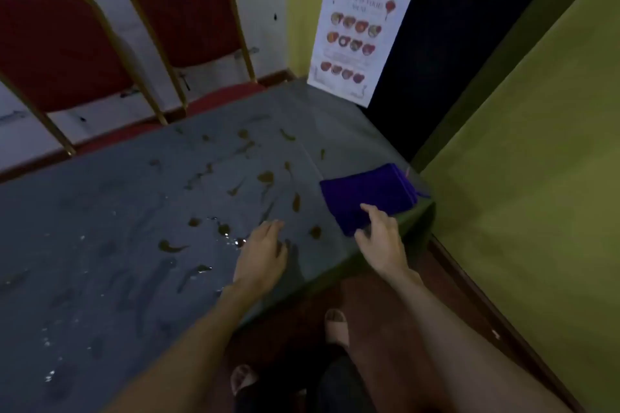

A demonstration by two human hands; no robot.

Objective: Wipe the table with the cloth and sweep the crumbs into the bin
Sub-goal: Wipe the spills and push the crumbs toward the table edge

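The folded purple cloth [367, 196] lies at right of centre on the grey covered bench [100, 244], near its corner. The right hand [380, 238] rests spread on the cloth's near edge, not gripping. The left hand [261, 256] lies released, flat on the bench among brown stains [266, 177].

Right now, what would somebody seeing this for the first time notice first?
The brown smears and wet patches scattered across the grey table stand out most. Next comes the folded blue cloth near the table's right edge, with the right hand touching its near corner and the left hand flat on the table beside it.
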